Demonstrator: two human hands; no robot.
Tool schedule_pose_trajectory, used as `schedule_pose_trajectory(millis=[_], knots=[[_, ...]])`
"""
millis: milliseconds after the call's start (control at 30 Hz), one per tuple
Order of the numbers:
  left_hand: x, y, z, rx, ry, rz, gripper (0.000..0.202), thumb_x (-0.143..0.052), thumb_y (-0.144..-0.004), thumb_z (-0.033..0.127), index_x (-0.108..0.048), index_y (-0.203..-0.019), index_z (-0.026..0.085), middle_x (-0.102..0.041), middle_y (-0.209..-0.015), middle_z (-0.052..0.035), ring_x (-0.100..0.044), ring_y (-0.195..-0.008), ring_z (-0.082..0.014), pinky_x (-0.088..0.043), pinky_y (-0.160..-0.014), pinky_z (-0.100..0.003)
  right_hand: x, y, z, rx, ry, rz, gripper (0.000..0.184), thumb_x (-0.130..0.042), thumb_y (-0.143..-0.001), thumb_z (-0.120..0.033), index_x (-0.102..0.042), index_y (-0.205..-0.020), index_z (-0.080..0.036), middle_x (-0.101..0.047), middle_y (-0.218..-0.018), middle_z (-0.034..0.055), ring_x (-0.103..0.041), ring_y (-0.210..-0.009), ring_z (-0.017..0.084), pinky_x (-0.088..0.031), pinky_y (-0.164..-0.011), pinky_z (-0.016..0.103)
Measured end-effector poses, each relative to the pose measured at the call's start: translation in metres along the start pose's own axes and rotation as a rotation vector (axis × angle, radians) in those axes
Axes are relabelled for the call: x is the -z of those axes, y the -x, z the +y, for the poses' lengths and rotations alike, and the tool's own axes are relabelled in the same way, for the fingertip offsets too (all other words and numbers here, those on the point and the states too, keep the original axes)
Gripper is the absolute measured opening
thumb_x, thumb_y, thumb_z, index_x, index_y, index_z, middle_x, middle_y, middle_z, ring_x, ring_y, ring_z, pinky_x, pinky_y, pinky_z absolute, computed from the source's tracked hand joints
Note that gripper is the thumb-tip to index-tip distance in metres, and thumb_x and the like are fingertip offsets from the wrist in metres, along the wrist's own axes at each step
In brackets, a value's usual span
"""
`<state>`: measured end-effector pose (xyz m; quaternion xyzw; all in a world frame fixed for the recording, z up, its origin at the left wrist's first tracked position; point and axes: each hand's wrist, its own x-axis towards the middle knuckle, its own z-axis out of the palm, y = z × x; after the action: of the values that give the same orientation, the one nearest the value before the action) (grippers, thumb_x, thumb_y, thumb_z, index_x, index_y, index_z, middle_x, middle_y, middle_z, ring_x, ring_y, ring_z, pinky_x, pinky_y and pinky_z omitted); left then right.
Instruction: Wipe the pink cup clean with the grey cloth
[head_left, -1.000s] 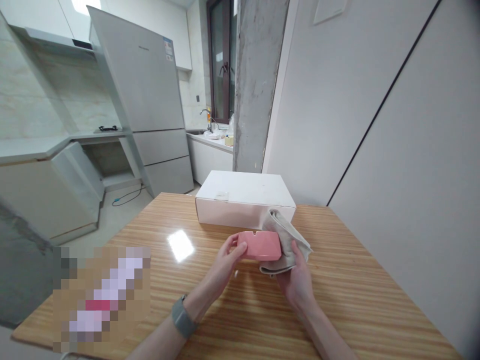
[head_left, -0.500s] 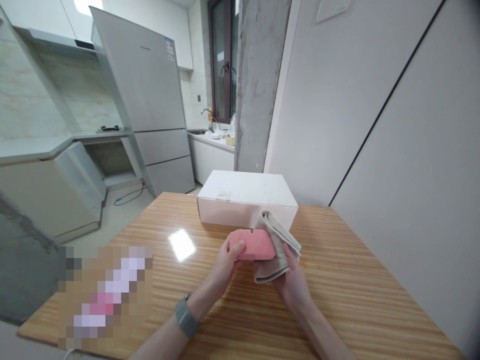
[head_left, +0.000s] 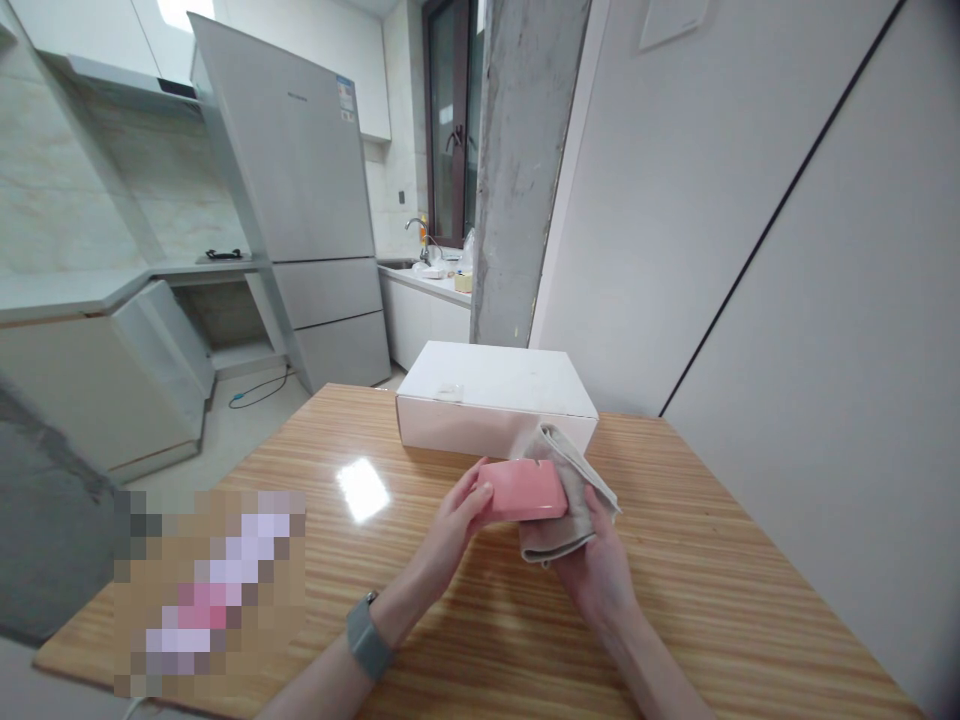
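Note:
A small pink case-like object [head_left: 523, 490] with a notch in its upper edge is held above the table by my left hand [head_left: 459, 510], thumb on its near face. I cannot make out its exact kind. My right hand [head_left: 600, 565] is closed on a folded grey-beige cloth [head_left: 577, 500]. The cloth lies against the right end and back of the pink object. Some of the right fingers are hidden behind the cloth. A grey band circles my left wrist.
Just beyond my hands, a white cardboard box [head_left: 495, 385] sits on the wooden table [head_left: 720, 560]. A blurred-out patch [head_left: 217, 590] covers the table's left corner. Further back stand a tall fridge [head_left: 292, 170], a sink counter and a concrete pillar [head_left: 517, 170].
Both hands have shifted slightly right with the pink object and the cloth. The pink object has tilted a little, showing more of its lower edge. Both grips stay closed.

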<state>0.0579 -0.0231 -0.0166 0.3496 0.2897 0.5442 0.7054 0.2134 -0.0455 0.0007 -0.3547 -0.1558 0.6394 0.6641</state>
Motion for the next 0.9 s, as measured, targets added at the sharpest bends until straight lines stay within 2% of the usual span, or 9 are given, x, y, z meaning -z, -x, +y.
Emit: schedule_pose_trajectory(millis=[133,267,467,633,733,833,900], knots=[[-0.005,0.005,0.000,-0.036,-0.002,-0.058,0.060,-0.080,-0.070,0.043,-0.065,-0.119,0.011,-0.066,-0.122,-0.0160,-0.054,-0.122,-0.0313,-0.038,-0.106,-0.039,-0.003,0.002,-0.003,-0.065,-0.036,-0.044,0.040,-0.060,-0.080,-0.052,-0.073,-0.102,-0.021,-0.078,-0.101,0.0043,-0.068,-0.105,0.028,-0.055,-0.090,0.042],[-0.010,0.007,0.006,0.023,0.073,-0.111,0.053,-0.077,-0.073,0.042,-0.067,-0.115,0.012,-0.066,-0.122,-0.0157,-0.055,-0.121,-0.0320,-0.042,-0.102,-0.040,-0.003,0.001,0.001,-0.067,-0.023,-0.076,0.041,-0.062,-0.078,-0.053,-0.073,-0.101,-0.021,-0.078,-0.099,0.0054,-0.066,-0.109,0.029,-0.053,-0.092,0.045],[-0.006,0.005,0.011,-0.029,0.041,0.045,0.058,-0.079,-0.070,0.038,-0.062,-0.121,0.014,-0.067,-0.119,-0.0140,-0.060,-0.110,-0.0284,-0.048,-0.093,-0.037,-0.003,0.001,0.003,-0.067,-0.002,-0.092,0.041,-0.063,-0.075,-0.056,-0.074,-0.098,-0.024,-0.077,-0.102,0.0058,-0.062,-0.115,0.031,-0.053,-0.093,0.048],[0.001,0.000,0.003,-0.093,-0.095,0.140,0.071,-0.080,-0.070,0.036,-0.053,-0.132,0.016,-0.065,-0.121,-0.0130,-0.058,-0.112,-0.0272,-0.045,-0.095,-0.034,-0.005,0.002,0.004,-0.087,-0.052,-0.073,0.037,-0.068,-0.070,-0.051,-0.075,-0.097,-0.027,-0.077,-0.102,0.0030,-0.062,-0.115,0.032,-0.055,-0.091,0.046],[0.001,-0.001,0.001,-0.072,-0.064,0.137,0.072,-0.076,-0.074,0.039,-0.048,-0.136,0.017,-0.064,-0.123,-0.0120,-0.056,-0.117,-0.0270,-0.042,-0.100,-0.035,-0.006,0.003,0.005,-0.072,-0.065,-0.050,0.039,-0.070,-0.069,-0.049,-0.075,-0.099,-0.025,-0.077,-0.104,0.0031,-0.063,-0.114,0.031,-0.055,-0.091,0.044],[-0.002,-0.001,0.001,-0.010,0.034,0.087,0.077,-0.072,-0.074,0.045,-0.045,-0.139,0.014,-0.063,-0.125,-0.0125,-0.052,-0.123,-0.0292,-0.041,-0.101,-0.036,-0.006,0.002,0.004,-0.071,-0.071,-0.011,0.040,-0.067,-0.073,-0.048,-0.073,-0.105,-0.024,-0.076,-0.107,0.0032,-0.064,-0.113,0.030,-0.055,-0.090,0.045],[-0.003,0.001,0.001,0.012,0.039,0.045,0.083,-0.074,-0.071,0.044,-0.043,-0.141,0.013,-0.063,-0.127,-0.0134,-0.050,-0.126,-0.0300,-0.040,-0.103,-0.036,-0.005,0.001,0.003,-0.067,-0.073,0.001,0.039,-0.063,-0.077,-0.049,-0.072,-0.106,-0.024,-0.076,-0.106,0.0040,-0.064,-0.112,0.030,-0.055,-0.090,0.046]])
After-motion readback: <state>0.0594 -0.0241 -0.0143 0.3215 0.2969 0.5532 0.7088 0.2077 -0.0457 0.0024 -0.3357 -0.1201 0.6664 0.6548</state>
